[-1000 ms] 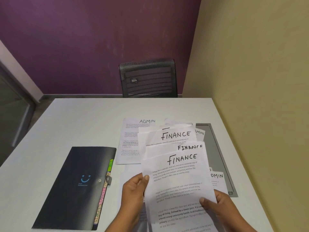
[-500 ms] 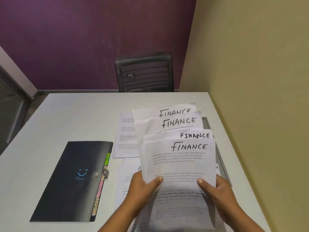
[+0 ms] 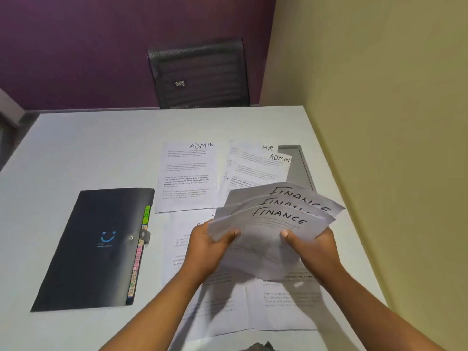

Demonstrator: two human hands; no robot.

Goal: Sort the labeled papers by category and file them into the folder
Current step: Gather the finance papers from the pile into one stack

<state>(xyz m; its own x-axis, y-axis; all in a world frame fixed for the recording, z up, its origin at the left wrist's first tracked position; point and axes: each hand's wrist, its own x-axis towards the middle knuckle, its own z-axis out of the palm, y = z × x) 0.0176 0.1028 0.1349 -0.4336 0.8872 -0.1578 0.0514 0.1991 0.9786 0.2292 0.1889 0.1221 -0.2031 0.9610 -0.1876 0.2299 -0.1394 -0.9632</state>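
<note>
1. Now, compared with half a second ago, the FINANCE papers [image 3: 278,224] are no longer held up in a tall fan. We see them tipped down flatter and turned toward the right of the frame, with the sheets drawn closer together. Three labels show where four were visible.
2. Because the bundle came down, the sheets behind it are uncovered in the middle of the frame: one ADMIN sheet [image 3: 187,178], and to its right an HR sheet [image 3: 253,149] with a second ADMIN sheet [image 3: 260,168] partly over it.
3. For the task, we judge that the Finance category is gathered into one bundle and the next step is to file it. The other categories are still unsorted on the worktop [image 3: 88,148].
4. The left hand [image 3: 207,244] grips the left side of the bundle, with the thumb on top. Its fingers are hidden under the paper.
5. The right hand [image 3: 314,249] holds the right side in the same way, thumb pressed on top.
6. The bundle is above more sheets [image 3: 278,305] in the lower centre.
7. The folder [image 3: 101,249] lies flat at the left of the frame, cover down, apart from both hands.
</note>
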